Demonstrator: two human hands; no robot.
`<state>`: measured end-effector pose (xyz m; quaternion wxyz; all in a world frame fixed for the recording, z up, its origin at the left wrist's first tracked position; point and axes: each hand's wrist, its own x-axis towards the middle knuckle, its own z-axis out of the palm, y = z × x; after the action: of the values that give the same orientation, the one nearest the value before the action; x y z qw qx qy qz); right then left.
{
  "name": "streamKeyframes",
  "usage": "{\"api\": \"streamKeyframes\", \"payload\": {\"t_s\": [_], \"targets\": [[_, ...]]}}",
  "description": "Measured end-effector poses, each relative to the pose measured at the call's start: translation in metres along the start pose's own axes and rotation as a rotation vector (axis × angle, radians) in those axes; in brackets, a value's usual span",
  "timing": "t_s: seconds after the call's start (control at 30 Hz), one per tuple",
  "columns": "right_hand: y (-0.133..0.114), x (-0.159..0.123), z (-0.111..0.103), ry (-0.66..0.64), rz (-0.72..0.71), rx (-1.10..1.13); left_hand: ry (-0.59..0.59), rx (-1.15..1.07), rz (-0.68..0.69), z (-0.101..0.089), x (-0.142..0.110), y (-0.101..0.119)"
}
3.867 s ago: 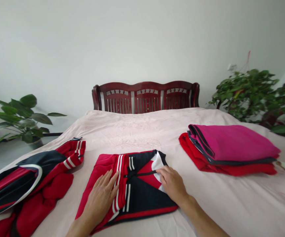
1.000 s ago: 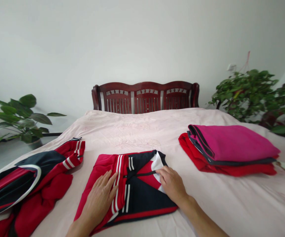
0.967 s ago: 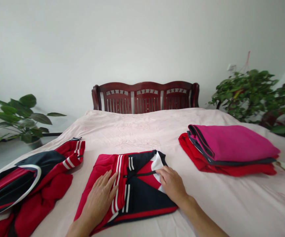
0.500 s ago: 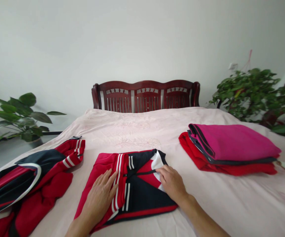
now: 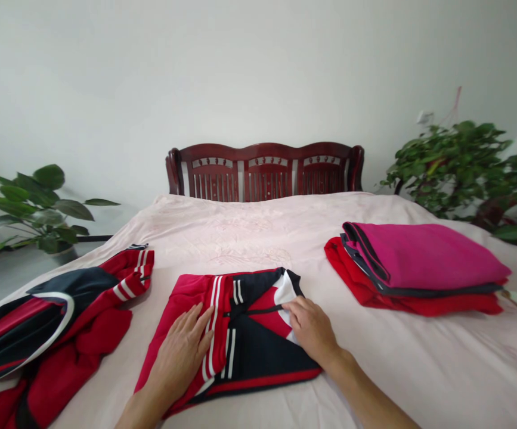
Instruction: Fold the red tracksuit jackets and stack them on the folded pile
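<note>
The pale pink patterned bedsheet (image 5: pixel 244 229) is lying open toward the dark red carved wooden headboard (image 5: pixel 265 173), leaving a clear way beyond the hands; a bare strip is running between the folded red-and-navy striped garment (image 5: pixel 262 339) and the magenta-topped folded fabric stack (image 5: pixel 428 259); the crumpled red-and-navy garment (image 5: pixel 74 322) is blocking the left side.

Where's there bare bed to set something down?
Bare sheet: widest between folded jacket and headboard; also between jacket and folded stack, and a narrow strip between jacket and loose clothes. Crowded: the jacket, with left hand and right hand on it.
</note>
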<state>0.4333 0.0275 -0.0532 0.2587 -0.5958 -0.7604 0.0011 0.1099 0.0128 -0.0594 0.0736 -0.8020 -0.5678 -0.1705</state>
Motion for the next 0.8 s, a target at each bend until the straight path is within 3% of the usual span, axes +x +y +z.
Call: {"api": "streamKeyframes", "payload": {"t_s": [0.8], "targets": [[-0.0016,0.0007,-0.001,-0.008,0.0,-0.013,-0.017,0.058,0.052,0.0029,0.0,-0.0014]]}}
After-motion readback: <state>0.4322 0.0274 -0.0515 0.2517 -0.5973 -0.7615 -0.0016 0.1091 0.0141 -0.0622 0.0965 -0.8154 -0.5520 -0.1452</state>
